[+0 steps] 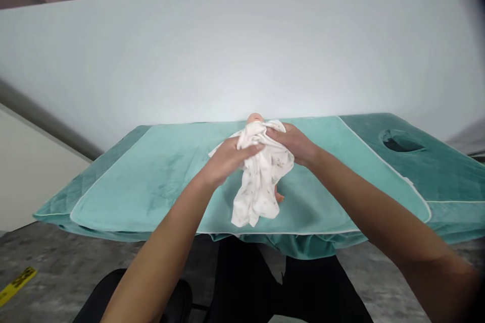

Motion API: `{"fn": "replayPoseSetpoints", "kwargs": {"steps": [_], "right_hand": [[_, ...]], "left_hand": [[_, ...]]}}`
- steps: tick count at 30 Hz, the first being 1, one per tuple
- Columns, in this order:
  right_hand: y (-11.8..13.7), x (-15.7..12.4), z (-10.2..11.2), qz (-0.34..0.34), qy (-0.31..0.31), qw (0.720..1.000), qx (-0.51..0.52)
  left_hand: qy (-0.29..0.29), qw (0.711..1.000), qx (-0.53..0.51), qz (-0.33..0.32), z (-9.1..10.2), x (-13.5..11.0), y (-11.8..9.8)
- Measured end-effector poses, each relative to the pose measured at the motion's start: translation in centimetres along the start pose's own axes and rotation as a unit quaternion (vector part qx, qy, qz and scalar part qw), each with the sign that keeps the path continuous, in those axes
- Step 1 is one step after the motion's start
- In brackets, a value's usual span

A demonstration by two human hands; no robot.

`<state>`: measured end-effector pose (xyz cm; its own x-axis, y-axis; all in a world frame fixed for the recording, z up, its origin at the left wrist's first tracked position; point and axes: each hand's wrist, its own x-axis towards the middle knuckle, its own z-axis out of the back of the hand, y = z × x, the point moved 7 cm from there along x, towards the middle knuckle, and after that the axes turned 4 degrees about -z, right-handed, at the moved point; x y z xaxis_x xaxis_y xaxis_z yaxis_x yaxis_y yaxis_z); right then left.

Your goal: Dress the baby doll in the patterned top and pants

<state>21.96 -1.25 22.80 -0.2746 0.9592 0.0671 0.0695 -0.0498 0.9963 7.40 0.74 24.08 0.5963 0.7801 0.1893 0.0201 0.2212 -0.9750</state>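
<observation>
A baby doll (255, 117) lies on the bed with its head toward the wall. Much of its body is hidden under a white baby garment (257, 189) with a small faint print; one foot (279, 197) shows at the lower right. My left hand (230, 157) grips the gathered cloth on the left, thumb stretched across it. On the upper right, my right hand (292, 142) is closed on the same cloth near the doll's head. The garment hangs in loose folds toward the bed's front edge. Its exact cut cannot be made out.
A light green mat (132, 197) with pale piping covers the bed, over a darker green quilted cover (447, 171). A hole (402, 142) opens in the bed at the right. Behind stands a white wall (235, 50). Yellow tape (18, 285) marks the floor at lower left.
</observation>
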Motion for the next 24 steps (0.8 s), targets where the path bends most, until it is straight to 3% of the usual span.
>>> {"fn": "replayPoseSetpoints", "kwargs": {"steps": [2,4,6,9,12,14,16,19,22,24], "right_hand": [[-0.9,-0.7,-1.5,-0.053,0.089,0.993,-0.051],[-1.6,-1.4,-2.5,-0.097,0.141,0.98,-0.106],[-1.3,-1.5,-2.6,-0.088,0.117,0.983,-0.109],[0.3,-1.0,-1.7,-0.01,0.019,1.0,-0.02],[0.9,-0.5,-1.4,0.029,-0.019,0.998,0.043],[0.7,-0.4,-1.7,0.03,-0.015,0.998,0.057],[0.2,-0.6,-2.4,0.015,0.014,0.998,0.052],[-1.1,-1.5,-4.4,-0.043,0.129,0.991,-0.002],[-2.4,-2.6,-6.0,-0.084,0.231,0.968,-0.052],[-2.4,-2.5,-5.5,-0.056,0.207,0.975,-0.054]], "left_hand": [[-0.054,0.996,-0.063,-0.022,0.5,0.2,-0.1],[-0.064,0.993,-0.101,-0.016,0.5,0.2,0.1],[-0.037,0.992,-0.116,0.016,0.0,-0.2,0.4],[0.058,0.99,-0.101,0.076,-1.0,-1.0,0.7],[0.137,0.982,-0.068,0.108,-1.6,-1.5,1.1],[0.115,0.986,-0.08,0.087,-1.4,-1.1,1.0],[0.041,0.992,-0.11,0.038,-0.6,-0.4,0.8],[-0.049,0.992,-0.119,-0.007,0.0,0.2,1.0],[-0.058,0.994,-0.095,0.015,-0.3,0.2,1.9],[-0.04,0.995,-0.085,0.035,-0.3,0.0,2.3]]}}
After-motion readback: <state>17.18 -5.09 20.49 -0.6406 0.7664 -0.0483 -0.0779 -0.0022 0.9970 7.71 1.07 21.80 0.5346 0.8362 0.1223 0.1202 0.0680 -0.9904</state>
